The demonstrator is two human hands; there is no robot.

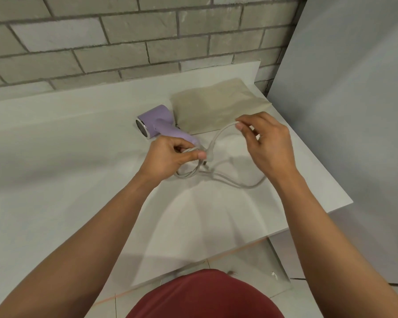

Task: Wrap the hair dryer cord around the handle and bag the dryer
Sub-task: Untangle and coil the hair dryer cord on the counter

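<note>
No writing, label, brand mark, number or sign can be read anywhere in this view. The lilac plastic hair dryer (157, 120) lying on the white worktop (55, 157) and the flat beige cloth bag (216, 104) at its three o'clock show only plain surfaces. The pale grey power cord (251, 187) is too thin to tell any print.
</note>
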